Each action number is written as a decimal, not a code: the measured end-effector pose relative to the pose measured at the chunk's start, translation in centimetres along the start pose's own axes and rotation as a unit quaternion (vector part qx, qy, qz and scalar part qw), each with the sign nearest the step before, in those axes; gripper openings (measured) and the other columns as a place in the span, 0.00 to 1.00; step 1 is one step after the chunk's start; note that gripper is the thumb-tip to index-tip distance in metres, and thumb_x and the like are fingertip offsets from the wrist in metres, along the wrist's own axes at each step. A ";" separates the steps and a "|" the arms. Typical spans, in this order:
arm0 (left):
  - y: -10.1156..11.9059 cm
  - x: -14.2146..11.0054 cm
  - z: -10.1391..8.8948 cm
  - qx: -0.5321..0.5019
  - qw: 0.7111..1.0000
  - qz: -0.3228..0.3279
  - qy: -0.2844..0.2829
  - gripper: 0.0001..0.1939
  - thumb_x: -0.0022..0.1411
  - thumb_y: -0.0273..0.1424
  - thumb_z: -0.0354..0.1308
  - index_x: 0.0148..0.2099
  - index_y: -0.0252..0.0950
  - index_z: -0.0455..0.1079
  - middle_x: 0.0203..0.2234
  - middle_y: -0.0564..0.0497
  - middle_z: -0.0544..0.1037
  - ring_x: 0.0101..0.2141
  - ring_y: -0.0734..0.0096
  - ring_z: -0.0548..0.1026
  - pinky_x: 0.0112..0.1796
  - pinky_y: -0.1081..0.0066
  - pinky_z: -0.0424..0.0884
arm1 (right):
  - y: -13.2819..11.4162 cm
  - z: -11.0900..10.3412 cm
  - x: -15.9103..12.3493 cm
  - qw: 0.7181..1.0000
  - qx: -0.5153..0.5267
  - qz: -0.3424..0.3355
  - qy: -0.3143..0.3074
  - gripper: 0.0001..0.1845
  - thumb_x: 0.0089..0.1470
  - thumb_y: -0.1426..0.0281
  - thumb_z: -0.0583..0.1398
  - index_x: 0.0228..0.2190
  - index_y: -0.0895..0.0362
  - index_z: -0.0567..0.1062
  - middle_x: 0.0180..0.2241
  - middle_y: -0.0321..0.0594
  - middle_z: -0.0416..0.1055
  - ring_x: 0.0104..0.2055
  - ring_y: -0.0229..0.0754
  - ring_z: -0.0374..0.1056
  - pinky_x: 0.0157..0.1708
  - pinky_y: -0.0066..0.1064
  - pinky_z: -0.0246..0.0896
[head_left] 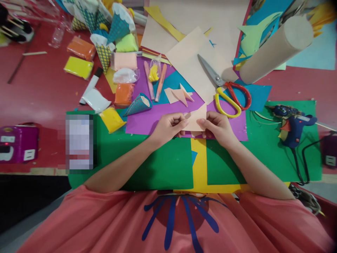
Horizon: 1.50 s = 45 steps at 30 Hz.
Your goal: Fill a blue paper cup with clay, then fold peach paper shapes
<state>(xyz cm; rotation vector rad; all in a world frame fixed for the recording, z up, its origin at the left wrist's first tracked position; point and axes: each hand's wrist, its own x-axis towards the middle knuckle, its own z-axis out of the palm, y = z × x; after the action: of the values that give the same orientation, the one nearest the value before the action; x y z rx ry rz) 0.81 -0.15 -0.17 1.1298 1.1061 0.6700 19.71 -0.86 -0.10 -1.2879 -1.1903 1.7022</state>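
Note:
Both my hands grip one small peach paper piece (197,118) over the purple sheet (147,121). My left hand (170,127) pinches its left edge with curled fingers. My right hand (217,127) pinches its right side, thumb on top. Just beyond it lie cut peach paper scraps (179,95) on a blue sheet. A larger peach sheet (192,63) lies farther back, with red-and-yellow scissors (226,93) resting on its right edge. Green sheets (163,165) with a yellow strip (200,161) between them lie under my forearms.
A blue glue gun (295,124) with its cable lies right on green paper. A cardboard tube (273,49) stands at back right. Packets of coloured clay (79,66), paper cones (138,104), a marker (91,86) and pens (155,82) crowd the left. A purple device (18,144) sits far left.

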 end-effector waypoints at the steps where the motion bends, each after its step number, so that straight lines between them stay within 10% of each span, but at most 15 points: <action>1: 0.0 0.0 0.0 0.000 1.000 -0.001 0.000 0.23 0.50 0.49 0.65 0.24 0.35 0.63 0.13 0.57 0.70 0.14 0.83 0.67 0.16 0.83 0.62 | -0.1 0.0 0.0 1.000 -0.006 -0.003 0.001 0.24 0.46 0.51 0.66 0.21 0.57 0.65 0.14 0.30 0.66 0.13 0.29 0.58 0.13 0.22 0.48; 45: 0.1 0.2 -0.2 -0.032 0.999 0.001 -0.039 0.25 0.53 0.53 0.61 0.29 0.33 0.67 0.19 0.51 0.77 0.19 0.76 0.74 0.21 0.77 0.71 | 0.4 -0.5 0.5 0.994 -0.013 -0.059 0.095 0.22 0.47 0.49 0.65 0.24 0.53 0.66 0.14 0.29 0.64 0.13 0.32 0.58 0.13 0.27 0.51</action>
<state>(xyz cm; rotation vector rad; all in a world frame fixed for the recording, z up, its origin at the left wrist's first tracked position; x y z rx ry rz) 0.66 0.12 -0.19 1.0933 1.0116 0.6531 20.06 -0.40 -0.66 -1.3346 -1.1569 1.4498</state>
